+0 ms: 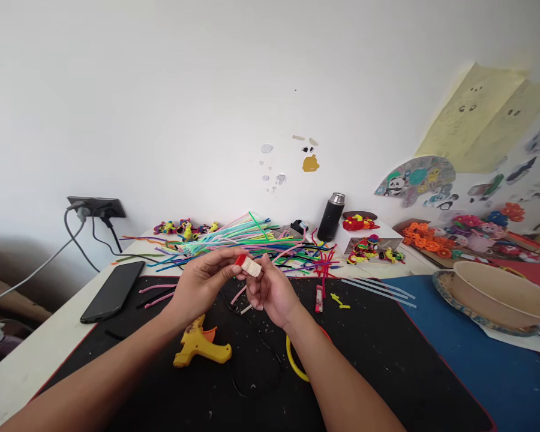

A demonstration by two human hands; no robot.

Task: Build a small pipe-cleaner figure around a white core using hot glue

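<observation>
A small block-like piece [252,266], red at one end and white along the rest, is held up above the black mat. My left hand [201,281] pinches its red end between thumb and fingers. At the white end, the thumb and curled fingers of my right hand [274,293] close on it from the other side. Below my left forearm lies a yellow glue gun [202,348] with an orange trigger. Beneath my right forearm a yellow ring [297,363] is partly hidden. Pink stems [159,300] rest left of my hands.
Many coloured pipe cleaners [252,234] pile up along the wall. A black bottle [332,217] stands behind, beside a white box [389,236] with small figures. A phone [112,292] lies left; glue sticks [378,291] and a beige bowl [499,294] are right.
</observation>
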